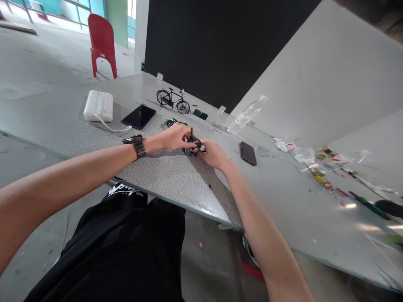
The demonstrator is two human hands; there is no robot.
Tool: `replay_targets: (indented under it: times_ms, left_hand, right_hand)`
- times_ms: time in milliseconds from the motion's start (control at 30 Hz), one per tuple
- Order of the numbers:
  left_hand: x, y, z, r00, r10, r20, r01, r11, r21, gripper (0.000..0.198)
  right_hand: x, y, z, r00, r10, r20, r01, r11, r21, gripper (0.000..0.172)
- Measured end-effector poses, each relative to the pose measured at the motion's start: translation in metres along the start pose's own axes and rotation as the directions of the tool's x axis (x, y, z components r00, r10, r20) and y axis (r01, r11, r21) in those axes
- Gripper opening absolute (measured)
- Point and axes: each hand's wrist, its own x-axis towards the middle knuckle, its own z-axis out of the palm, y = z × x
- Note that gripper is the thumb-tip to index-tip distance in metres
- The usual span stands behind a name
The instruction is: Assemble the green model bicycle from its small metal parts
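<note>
A small green model bicycle (194, 147) is between my hands, low over the table. Its spoked front wheel faces me, while more green parts and a wheel show beyond my left hand, which hides the middle of the frame. My left hand (176, 136), with a dark watch (137, 145) on its wrist, pinches the bicycle near the handlebar and front wheel. At the wheel's right side, my right hand (213, 153) has its fingers closed around a small dark part; its exact shape is hard to make out. Behind them stands a finished-looking black model bicycle (172, 100).
A white power bank (100, 105) is cabled to a dark phone (139, 116) on the left. Beyond my right hand are another phone (248, 153) and a tilted plastic bottle (247, 115). Wrappers and small packets (321, 178) litter the right side. The table's edge (176, 204) runs before my legs.
</note>
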Motion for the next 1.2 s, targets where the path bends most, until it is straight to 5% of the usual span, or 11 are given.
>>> replay_targets:
  times_ms: [500,1000,1200]
  left_hand:
    - [-0.001,0.0004,-0.0012,1.0,-0.002,0.026,0.001,0.999,0.052,0.031]
    - [-0.0041,0.0048,-0.0007,0.996,0.031,-0.079,-0.027,0.999,0.047,0.026]
    - [-0.0039,0.0037,-0.0003,0.983,0.04,-0.18,-0.03,0.998,0.063,0.02]
  right_hand:
    - [0.0005,0.0005,0.0009,1.0,-0.02,-0.003,0.02,0.999,0.025,0.032]
    - [-0.0007,0.0025,-0.0036,0.999,0.053,-0.002,-0.053,0.998,0.03,0.007]
    - [-0.004,0.0026,-0.0083,0.996,0.065,-0.058,-0.057,0.99,0.132,0.035]
